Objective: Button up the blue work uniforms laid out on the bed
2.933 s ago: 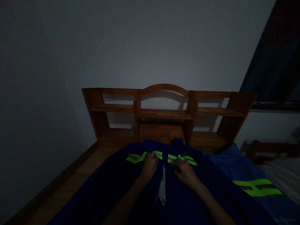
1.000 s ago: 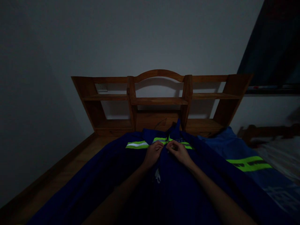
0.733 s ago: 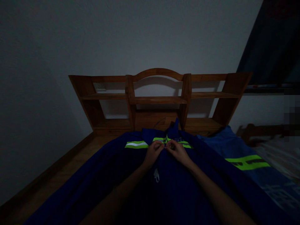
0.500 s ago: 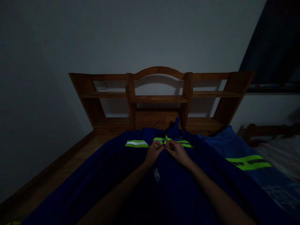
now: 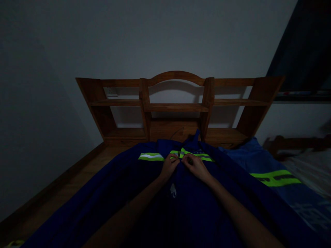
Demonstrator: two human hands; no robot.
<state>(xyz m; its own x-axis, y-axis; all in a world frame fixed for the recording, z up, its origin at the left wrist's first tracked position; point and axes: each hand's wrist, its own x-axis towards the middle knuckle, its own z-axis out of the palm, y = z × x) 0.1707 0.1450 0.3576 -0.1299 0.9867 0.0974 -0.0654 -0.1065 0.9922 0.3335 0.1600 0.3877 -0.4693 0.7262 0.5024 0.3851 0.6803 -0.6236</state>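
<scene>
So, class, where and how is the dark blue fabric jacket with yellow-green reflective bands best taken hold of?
Probably by the raised dark blue collar tip, pinched from above: it stands up as a narrow flap at the far end of the jacket, while the rest spreads wide.

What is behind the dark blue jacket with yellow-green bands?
A brown wooden shelf unit with an arched top, then a pale wall. The dark blue jacket covers the unit's lower middle; anything there cannot be seen.
</scene>
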